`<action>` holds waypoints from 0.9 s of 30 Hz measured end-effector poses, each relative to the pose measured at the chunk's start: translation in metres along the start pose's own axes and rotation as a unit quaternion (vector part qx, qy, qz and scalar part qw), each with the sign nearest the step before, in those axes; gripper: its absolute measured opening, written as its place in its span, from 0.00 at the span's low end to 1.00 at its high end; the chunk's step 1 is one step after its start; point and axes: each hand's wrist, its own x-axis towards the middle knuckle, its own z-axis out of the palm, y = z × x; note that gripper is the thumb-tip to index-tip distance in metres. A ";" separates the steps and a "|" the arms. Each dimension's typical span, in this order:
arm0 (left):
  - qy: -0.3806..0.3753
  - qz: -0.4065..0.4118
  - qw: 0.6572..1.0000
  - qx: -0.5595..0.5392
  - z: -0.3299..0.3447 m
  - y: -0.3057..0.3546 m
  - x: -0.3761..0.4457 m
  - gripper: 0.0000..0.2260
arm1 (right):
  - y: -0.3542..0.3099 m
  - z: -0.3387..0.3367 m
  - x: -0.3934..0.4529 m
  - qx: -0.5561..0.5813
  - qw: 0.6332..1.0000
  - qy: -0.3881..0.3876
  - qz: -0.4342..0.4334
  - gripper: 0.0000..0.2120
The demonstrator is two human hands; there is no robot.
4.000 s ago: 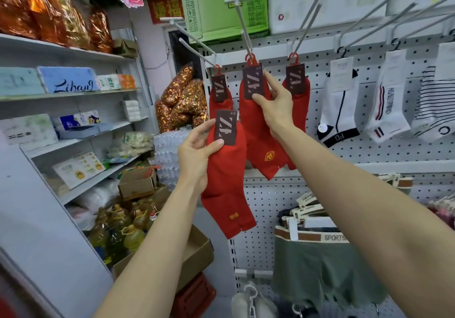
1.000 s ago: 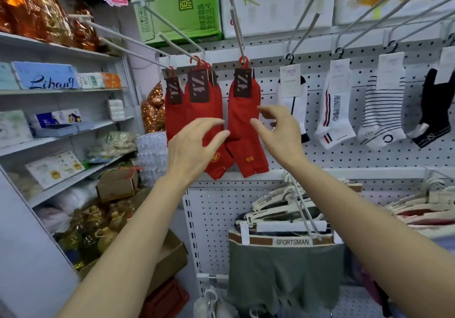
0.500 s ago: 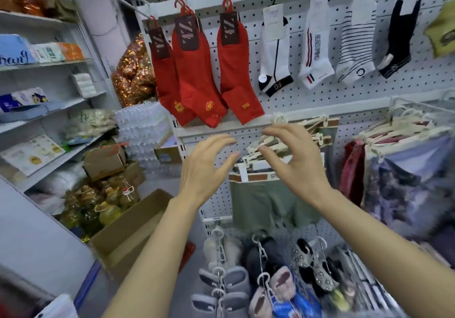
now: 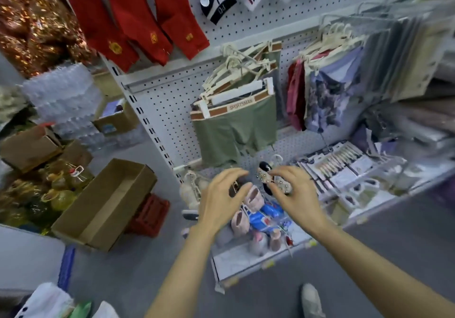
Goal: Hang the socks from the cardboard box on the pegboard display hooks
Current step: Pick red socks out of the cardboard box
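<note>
Three red socks [image 4: 138, 20] hang side by side at the top left of the white pegboard [image 4: 172, 111]. On the floor at the lower left lies a long cardboard box [image 4: 105, 204]; its inside looks bare. My left hand [image 4: 221, 199] and my right hand [image 4: 293, 192] hover low in the middle of the view, in front of the slippers on the bottom shelf. Both hands have loosely spread, slightly bent fingers and hold nothing.
Green shorts on hangers [image 4: 234, 130] hang mid-board, white and striped socks [image 4: 221, 0] above. Slippers [image 4: 258, 212] fill the bottom shelf. Oil bottles [image 4: 49, 189], a red crate [image 4: 150, 214], water bottle packs [image 4: 64, 101] and small boxes crowd the left floor. A shoe [image 4: 311, 300] stands at the bottom.
The view has tilted down from the hooks toward the floor. Both hands have dropped away from the hanging red socks, and the left hand no longer holds a sock.
</note>
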 end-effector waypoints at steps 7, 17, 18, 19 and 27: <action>-0.149 -0.042 0.987 -0.036 0.094 0.016 -0.055 0.18 | 0.044 -0.038 -0.085 -0.069 0.988 -0.015 0.135 0.10; -0.285 -0.058 0.955 -0.053 0.204 0.077 -0.044 0.13 | 0.134 -0.112 -0.161 -0.134 0.949 -0.022 0.286 0.09; -0.298 -0.056 0.951 -0.054 0.219 0.086 -0.038 0.13 | 0.146 -0.123 -0.166 -0.142 0.943 -0.024 0.300 0.10; -0.311 -0.051 0.948 -0.055 0.235 0.095 -0.033 0.13 | 0.157 -0.134 -0.171 -0.148 0.938 -0.025 0.313 0.10; -0.403 0.017 0.913 -0.058 0.353 0.189 -0.002 0.15 | 0.237 -0.228 -0.209 -0.181 0.904 -0.030 0.387 0.12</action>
